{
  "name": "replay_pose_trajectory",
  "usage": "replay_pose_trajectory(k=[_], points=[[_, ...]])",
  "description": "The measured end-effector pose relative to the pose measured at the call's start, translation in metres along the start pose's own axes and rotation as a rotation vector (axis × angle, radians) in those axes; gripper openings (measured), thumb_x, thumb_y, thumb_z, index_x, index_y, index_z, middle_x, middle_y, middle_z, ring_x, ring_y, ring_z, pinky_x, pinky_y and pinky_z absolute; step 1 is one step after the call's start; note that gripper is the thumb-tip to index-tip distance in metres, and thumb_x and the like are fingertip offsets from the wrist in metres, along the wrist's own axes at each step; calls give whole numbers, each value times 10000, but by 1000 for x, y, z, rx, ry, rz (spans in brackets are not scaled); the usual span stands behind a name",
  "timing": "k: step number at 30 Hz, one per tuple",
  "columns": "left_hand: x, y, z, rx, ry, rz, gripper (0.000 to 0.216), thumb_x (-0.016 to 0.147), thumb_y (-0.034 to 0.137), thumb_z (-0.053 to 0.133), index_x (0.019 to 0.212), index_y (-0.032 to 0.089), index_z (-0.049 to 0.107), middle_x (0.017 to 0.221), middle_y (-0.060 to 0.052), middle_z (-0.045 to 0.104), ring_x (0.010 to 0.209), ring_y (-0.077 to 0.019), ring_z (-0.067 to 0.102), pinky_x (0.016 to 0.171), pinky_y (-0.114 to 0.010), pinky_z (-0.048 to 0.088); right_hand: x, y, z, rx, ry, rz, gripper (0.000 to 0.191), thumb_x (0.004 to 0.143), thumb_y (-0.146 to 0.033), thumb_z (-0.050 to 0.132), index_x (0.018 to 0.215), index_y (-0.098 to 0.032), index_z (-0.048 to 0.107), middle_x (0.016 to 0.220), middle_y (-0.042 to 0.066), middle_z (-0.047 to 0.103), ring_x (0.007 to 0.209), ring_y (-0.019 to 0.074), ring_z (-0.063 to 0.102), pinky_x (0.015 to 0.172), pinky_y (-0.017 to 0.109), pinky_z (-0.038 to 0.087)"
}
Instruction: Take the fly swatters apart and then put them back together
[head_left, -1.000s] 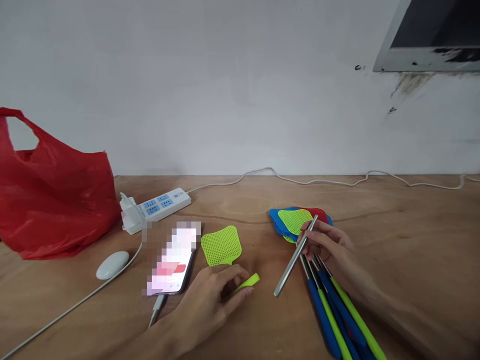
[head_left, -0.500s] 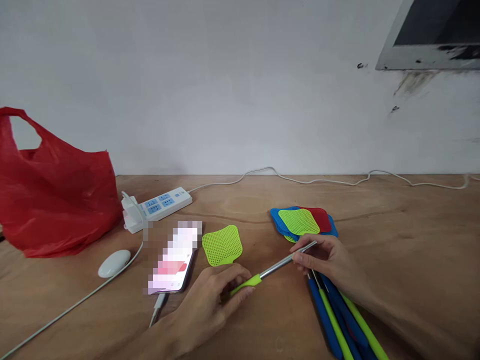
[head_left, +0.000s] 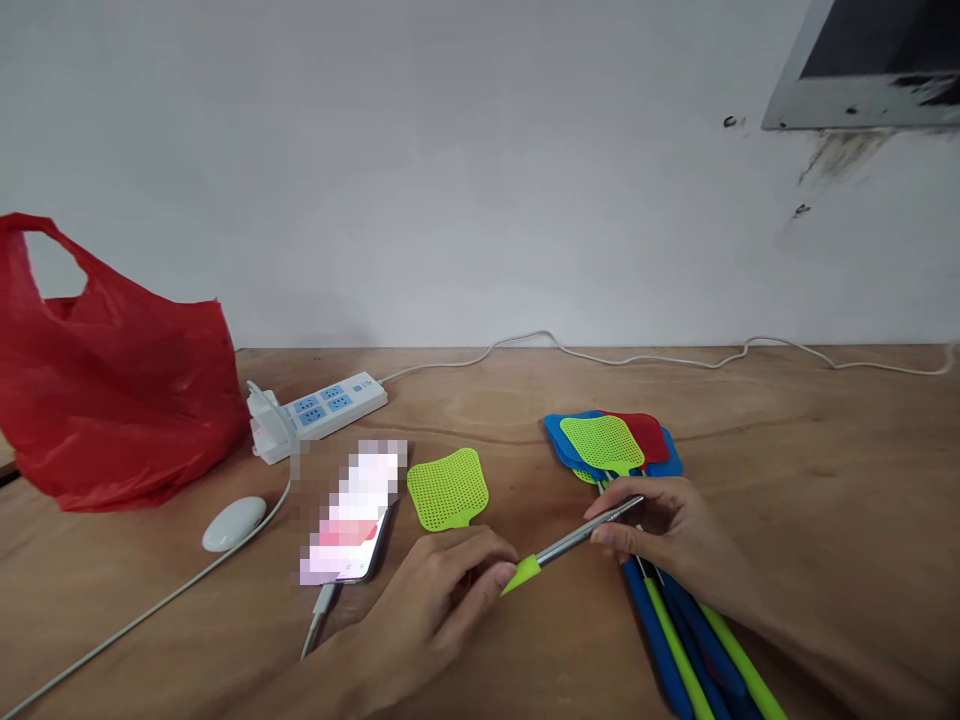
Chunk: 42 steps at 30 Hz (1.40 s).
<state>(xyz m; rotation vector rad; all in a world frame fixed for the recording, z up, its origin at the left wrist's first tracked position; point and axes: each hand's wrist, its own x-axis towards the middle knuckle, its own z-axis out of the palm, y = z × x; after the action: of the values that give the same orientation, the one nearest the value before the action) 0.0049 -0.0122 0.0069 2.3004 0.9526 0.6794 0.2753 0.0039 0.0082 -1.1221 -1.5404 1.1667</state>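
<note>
My left hand (head_left: 442,590) is closed around a lime-green handle (head_left: 523,574), from which a slim metal rod extends. My right hand (head_left: 667,525) pinches that rod (head_left: 574,542) near its far end, between thumb and fingers. Just beyond my left hand lies a lime-green mesh fly swatter head (head_left: 448,490); its neck runs behind my fingers, and I cannot tell whether it joins anything. Under and beyond my right hand rests a pile of fly swatters, with a green head (head_left: 604,443) over red and blue ones and blue and green handles (head_left: 679,640) pointing toward me.
A lit phone (head_left: 356,515) on a charging cable lies left of the green swatter head. Farther left are a white power strip (head_left: 352,398), a white rounded object (head_left: 234,524) and a red plastic bag (head_left: 127,390). A thin cord (head_left: 637,358) runs along the wall.
My left hand has shifted right and forward along the green handle, so less of it shows. The rod and my right hand have moved slightly right and nearer. The view has shifted a little.
</note>
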Motion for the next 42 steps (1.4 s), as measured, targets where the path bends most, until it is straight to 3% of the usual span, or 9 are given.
replay_pose_trajectory(k=[3,6,9,14,17,22,31,35,42], points=[[1,-2,-3,73,57,-35,221,1062,286,371,1074,233,584,1016,-20,664,950,-192,628,852,-328,494,4,5,-6,115,94,15,226,728,-423,847,792,-222,765,614,2,671,524,129,588,483,230,478],[2,-14,-1,306,119,-98,232,1033,315,421,1156,206,585,1159,-85,653,1088,-276,602,947,-456,493,11,9,-12,224,230,-51,215,770,-439,819,808,-236,761,625,-3,668,519,111,573,468,206,473],[1,-29,3,556,150,-132,374,1030,378,418,1280,147,572,1342,-166,597,1250,-366,530,1046,-582,434,17,9,-14,303,342,-88,253,745,-469,831,818,-235,770,711,17,694,547,117,585,431,200,467],[0,-38,6,737,83,-189,519,1044,434,352,1329,62,574,1394,-233,572,1312,-418,502,1070,-618,425,18,12,-15,328,392,-114,225,771,-420,825,883,-238,752,772,30,733,558,121,599,423,198,468],[-1,-33,5,721,28,-199,492,1050,378,333,1347,64,568,1400,-217,577,1291,-394,534,1073,-608,433,16,14,-16,324,419,-123,216,765,-374,840,884,-233,729,775,31,747,558,119,598,422,191,449],[1,-25,-3,587,-2,-101,463,1050,356,355,1409,109,510,1426,-164,572,1338,-337,506,1102,-553,438,15,7,-15,367,475,-83,286,692,-376,888,832,-214,697,742,28,742,532,113,563,434,198,438],[-1,-43,2,598,55,-172,543,992,471,502,1410,124,478,1515,-219,453,1400,-401,417,1089,-612,419,17,7,-19,393,416,23,322,647,-442,899,763,-206,713,742,43,742,524,109,528,420,206,408],[0,-40,1,521,88,-146,457,973,448,557,1343,183,517,1447,-178,513,1337,-370,485,1063,-586,448,16,4,-15,391,355,63,319,641,-452,898,712,-221,691,722,48,740,518,122,522,424,234,406],[4,-36,-5,413,105,-167,514,893,445,676,1329,218,524,1347,-142,560,1230,-359,539,1011,-562,477,15,-1,-12,401,324,74,392,606,-478,913,684,-239,612,706,36,728,530,140,548,421,245,406]])
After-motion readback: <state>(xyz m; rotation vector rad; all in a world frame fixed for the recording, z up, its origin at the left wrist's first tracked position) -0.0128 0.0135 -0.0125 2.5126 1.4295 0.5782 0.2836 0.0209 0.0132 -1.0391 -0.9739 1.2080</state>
